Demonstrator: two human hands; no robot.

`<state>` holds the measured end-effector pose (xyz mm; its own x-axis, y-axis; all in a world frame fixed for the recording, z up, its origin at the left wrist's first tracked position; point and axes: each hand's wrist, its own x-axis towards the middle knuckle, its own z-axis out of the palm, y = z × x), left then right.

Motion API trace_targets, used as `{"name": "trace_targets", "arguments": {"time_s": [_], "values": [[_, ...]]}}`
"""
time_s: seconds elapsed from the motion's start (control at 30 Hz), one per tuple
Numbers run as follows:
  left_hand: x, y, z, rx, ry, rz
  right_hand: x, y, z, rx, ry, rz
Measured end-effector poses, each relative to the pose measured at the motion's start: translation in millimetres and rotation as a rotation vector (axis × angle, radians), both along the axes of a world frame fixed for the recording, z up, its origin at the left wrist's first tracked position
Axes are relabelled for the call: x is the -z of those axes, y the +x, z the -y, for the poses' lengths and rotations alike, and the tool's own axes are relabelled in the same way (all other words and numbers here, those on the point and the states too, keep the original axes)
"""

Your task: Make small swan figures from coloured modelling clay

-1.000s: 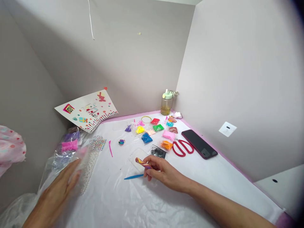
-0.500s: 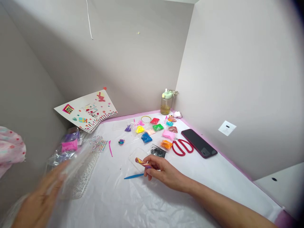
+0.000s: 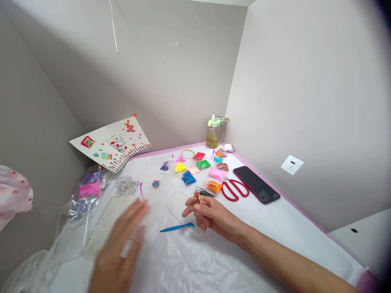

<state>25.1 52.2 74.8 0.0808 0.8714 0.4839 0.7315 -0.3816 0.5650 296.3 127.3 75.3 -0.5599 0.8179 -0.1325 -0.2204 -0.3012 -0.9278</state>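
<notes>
Two hands in play! The right hand (image 3: 215,215) has its fingers closed round one striped, twisted stick (image 3: 200,198), over the worktop (image 3: 165,264), near one blue tool (image 3: 176,228). The left hand (image 3: 117,252), blurred, has thumb and fingers parted, near one pink tool (image 3: 141,189). Beyond: one pair of scissors (image 3: 230,192), one phone (image 3: 256,184).

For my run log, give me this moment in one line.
left hand: open, blurred, nothing visibly held | right hand: holding striped stick | blue tool: lying on sheet | scissors: beside phone
</notes>
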Motion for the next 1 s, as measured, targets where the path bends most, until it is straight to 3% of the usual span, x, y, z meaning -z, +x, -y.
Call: {"name": "trace_targets", "arguments": {"time_s": [0.1,0.2,0.27,0.33,0.4,0.47,0.63,0.8,0.9,1.0], "values": [[17.3,48.9,-7.0,0.335,0.255,-0.277,-1.7,2.0,-0.7,0.054,-0.061,-0.081],[31.7,63.9,-12.3,0.418,0.325,-0.327,-2.1,5.0,-2.6,0.138,-0.028,-0.042],[32.4,59.9,-14.1,0.45,0.215,-0.264,-2.3,6.7,-4.3,0.175,0.021,0.025],[26.8,52.8,-15.3,0.38,-0.034,-0.125,-2.9,7.8,-5.4,0.187,0.05,0.076],[18.9,48.9,-16.5,0.179,-0.285,0.078,-3.5,8.2,-5.1,0.164,0.04,0.101],[12.2,50.7,-17.4,0.044,-0.436,0.309,-3.4,7.9,-3.3,0.111,0.032,0.109],[4.1,57.1,-17.1,0.231,-0.721,0.682,-0.6,3.7,2.8,-0.035,0.102,0.135],[0.1,13.8,-13.1,0.09,-0.649,0.702,2.3,0.5,0.8,0.027,0.13,0.187],[3.7,-19.9,-10.5,-0.002,-0.581,0.674,3.2,0.1,-0.4,-0.011,0.103,0.209],[9.2,-37.8,-8.6,-0.052,-0.556,0.698,3.5,-1.0,1.0,-0.057,0.098,0.226]]}}
